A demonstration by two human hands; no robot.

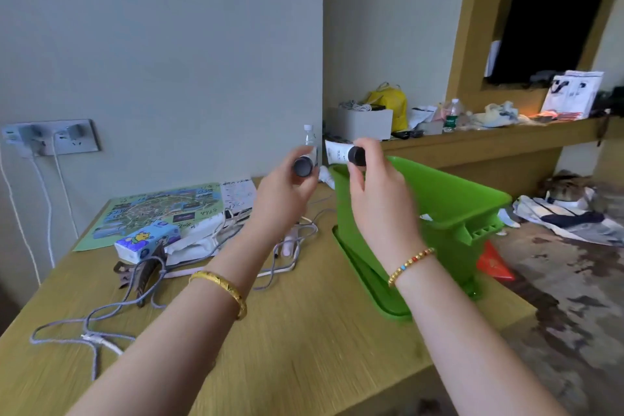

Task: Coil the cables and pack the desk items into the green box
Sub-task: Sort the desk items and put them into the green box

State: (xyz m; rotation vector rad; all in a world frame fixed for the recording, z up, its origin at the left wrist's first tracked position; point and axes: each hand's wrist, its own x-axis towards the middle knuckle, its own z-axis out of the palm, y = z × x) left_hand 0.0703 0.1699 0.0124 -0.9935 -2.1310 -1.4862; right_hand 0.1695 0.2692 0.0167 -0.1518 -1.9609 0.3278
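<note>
My left hand (287,192) is raised above the desk, holding a small dark-capped tube (303,165) end-on to the camera. My right hand (374,186) grips a white tube with a black cap (341,153), held over the near-left corner of the green box (449,192). The box stands on its green lid (364,284) at the desk's right side. Grey and white cables (101,321) lie tangled and uncoiled on the wooden desk (287,341), at left and under my left arm. A blue tissue pack (148,241) lies beside them.
A colourful map sheet (158,209) and a white pouch (199,240) lie at the back of the desk. Chargers sit in a wall socket (50,138) at left. A small clear bottle (309,137) stands by the wall. A cluttered shelf (472,135) runs behind the box.
</note>
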